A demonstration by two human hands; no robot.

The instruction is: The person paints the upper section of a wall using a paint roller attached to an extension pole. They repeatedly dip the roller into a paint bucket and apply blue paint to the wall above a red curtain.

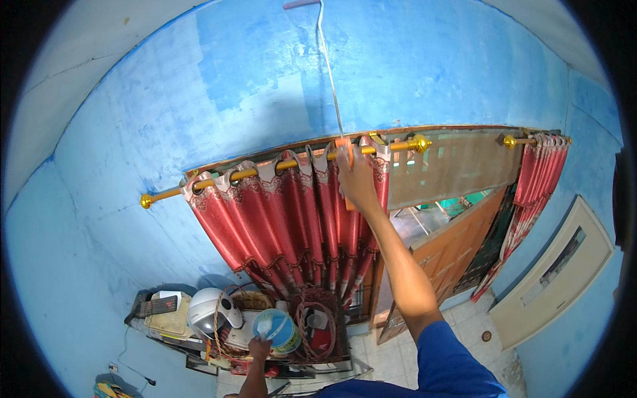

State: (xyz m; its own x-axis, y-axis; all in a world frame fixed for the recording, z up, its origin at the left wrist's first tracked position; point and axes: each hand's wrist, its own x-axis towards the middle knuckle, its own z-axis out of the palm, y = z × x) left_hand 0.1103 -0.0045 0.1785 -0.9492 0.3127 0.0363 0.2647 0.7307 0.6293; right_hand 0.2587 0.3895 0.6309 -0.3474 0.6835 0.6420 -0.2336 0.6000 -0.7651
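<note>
My right hand (357, 179) is wrapped around the orange handle of a paint roller (329, 69), raised in front of the curtain rod. Its long metal rod reaches up to a purplish roller sleeve (301, 4) at the top of the blue wall (259, 64). Low in the view, my left hand (260, 347) is closed on what looks like a pale, wide paintbrush (265, 322). The brush overlaps a bucket of light blue paint (286, 332). Whether my fingers also grip the bucket's rim, I cannot tell. Darker and paler blue patches mark the wall.
Red curtains (293, 214) hang from a gold rod (244, 174) below the painted area. A silver helmet (211, 311) and baskets crowd a cabinet beneath. A wooden door (453, 239) stands ajar, and a pale panel (557, 273) leans on the right wall.
</note>
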